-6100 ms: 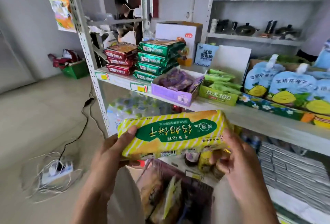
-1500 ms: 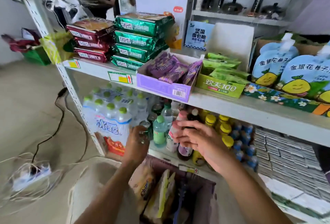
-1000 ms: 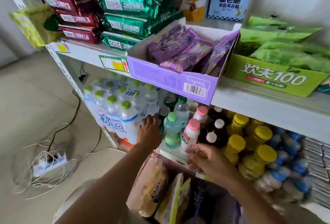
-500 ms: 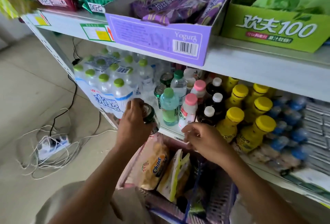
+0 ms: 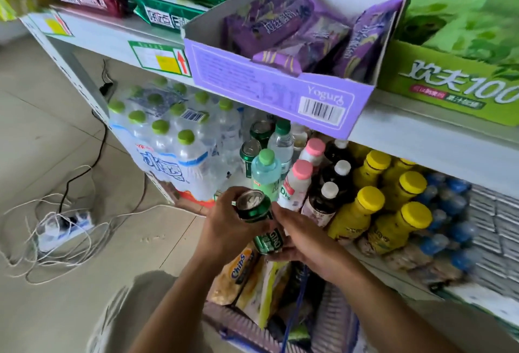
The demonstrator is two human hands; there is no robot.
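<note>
Above basket (image 5: 335, 319), tilted green can (image 5: 257, 213), left hand (image 5: 224, 229) fingers clamped near top, right hand (image 5: 306, 240) fingers below

At the centre of the frame the can (image 5: 254, 209) is glossy green-painted metal with a bare silvery top, the bottle pack (image 5: 168, 142) at left is wrapped in clear, shiny plastic film, and the purple box (image 5: 269, 91) above is matt cardboard.
</note>
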